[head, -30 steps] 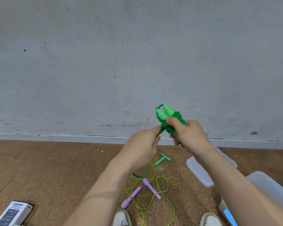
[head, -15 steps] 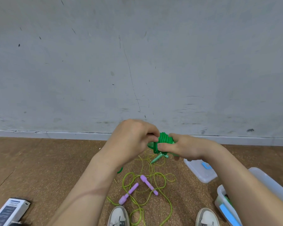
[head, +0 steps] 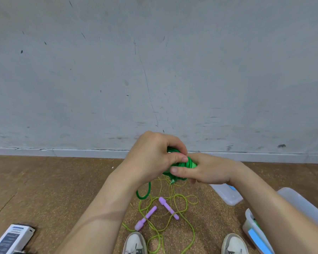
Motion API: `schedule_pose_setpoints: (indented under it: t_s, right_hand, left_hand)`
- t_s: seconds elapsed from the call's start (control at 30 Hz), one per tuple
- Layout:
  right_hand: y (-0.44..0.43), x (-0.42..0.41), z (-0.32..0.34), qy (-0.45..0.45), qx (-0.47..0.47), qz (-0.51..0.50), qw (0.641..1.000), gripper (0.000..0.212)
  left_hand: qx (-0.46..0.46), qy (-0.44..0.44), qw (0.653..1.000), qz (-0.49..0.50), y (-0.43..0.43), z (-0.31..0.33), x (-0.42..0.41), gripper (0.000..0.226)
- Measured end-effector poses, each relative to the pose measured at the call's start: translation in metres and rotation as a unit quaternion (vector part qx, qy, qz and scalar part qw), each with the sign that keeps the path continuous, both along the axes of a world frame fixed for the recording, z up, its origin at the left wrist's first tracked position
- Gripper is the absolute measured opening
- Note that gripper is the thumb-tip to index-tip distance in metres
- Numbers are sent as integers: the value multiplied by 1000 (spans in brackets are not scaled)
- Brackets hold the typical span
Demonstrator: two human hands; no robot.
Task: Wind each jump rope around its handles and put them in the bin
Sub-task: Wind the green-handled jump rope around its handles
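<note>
Grey and scuffed, the wall [head: 154, 70] fills most of what I can see from where I stand, meeting a brown, cork-like floor [head: 53, 189] at a pale skirting strip. The person holds both hands up in front of that strip, close together, with the green jump rope [head: 184, 163] bunched between them. The left hand [head: 154, 156] sits above and to the left of the bundle, fingers curled, thumb and forefinger pinching the coils from the top. The right hand [head: 207, 171] comes in from the other side, its thumb laid along the front of the bundle and its fingers curled underneath (how much of the handles it covers I cannot tell). A loose loop [head: 143, 193] of the same green cord hangs below the left wrist, clear of the floor as far as I can judge. Directly beneath the hands a yellow-green rope [head: 193, 230] lies in a tangle on the floor, its two purple handles [head: 146, 218] apart from each other in the middle of it. To the right, partly behind the right forearm, stands the clear plastic bin [head: 297, 202], and its lid [head: 226, 194] lies on the floor nearer the wall. Two white shoes [head: 135, 242] show at the bottom edge, and a white box [head: 11, 239] lies in the lower left corner.
</note>
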State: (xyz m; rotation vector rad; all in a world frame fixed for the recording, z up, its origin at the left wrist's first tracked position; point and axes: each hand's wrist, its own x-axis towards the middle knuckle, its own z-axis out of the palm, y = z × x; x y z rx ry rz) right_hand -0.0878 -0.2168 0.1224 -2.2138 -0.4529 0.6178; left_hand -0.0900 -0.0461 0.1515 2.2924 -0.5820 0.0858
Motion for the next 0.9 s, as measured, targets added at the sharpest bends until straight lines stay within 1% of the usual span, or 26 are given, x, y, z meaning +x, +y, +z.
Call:
schedule_pose_setpoints:
  t_s: [0.07,0.13,0.2,0.3,0.33,0.4,0.47,0.53,0.57,0.67,0.73,0.8,0.83,0.9]
  right_hand:
    - [5,0,-1,-35,-7,-17,999,52]
    - [7,0,2,-59,-23,-26,998,50]
    - [8,-2,7,-61,-14,-18,998,47]
    - [9,-6,11,-46,29,-4,999,40]
    - [9,-7,12,-41,53,-2,998,39]
    - [9,-7,13,-40,115,-12,992,45]
    - [9,-5,11,-56,166,-51,983,52]
    - [10,-2,9,-67,206,-94,972,56]
    - [12,-1,7,-64,225,-109,966,57]
    - [14,1,7,-50,264,-141,953,54]
    - [12,1,9,-29,276,-142,950,53]
    - [11,-1,11,-19,270,-131,954,53]
    - [13,-2,11,-23,273,-130,953,50]
    - [16,0,11,-43,291,-156,943,40]
  left_hand:
    - [-8,-9,1000,14,4,1,2,12]
    - [5,-18,999,46,12,2,6,20]
    - [-3,26,998,55,20,2,10,21]
    - [-101,147,984,1,25,-2,12,11]
    - [-140,180,973,-13,25,-4,12,14]
    - [-227,237,945,-10,23,-10,14,18]
    - [-292,266,919,14,18,-15,17,10]
    - [-323,269,907,40,9,-21,20,30]
    - [-331,263,905,56,5,-22,19,37]
    - [-350,251,899,85,-2,-20,18,35]
    - [-326,244,908,98,-1,-21,19,33]
    - [-306,247,913,107,-1,-23,19,31]
    - [-307,252,912,104,-1,-23,18,31]
    - [-320,259,907,92,-1,-25,18,39]
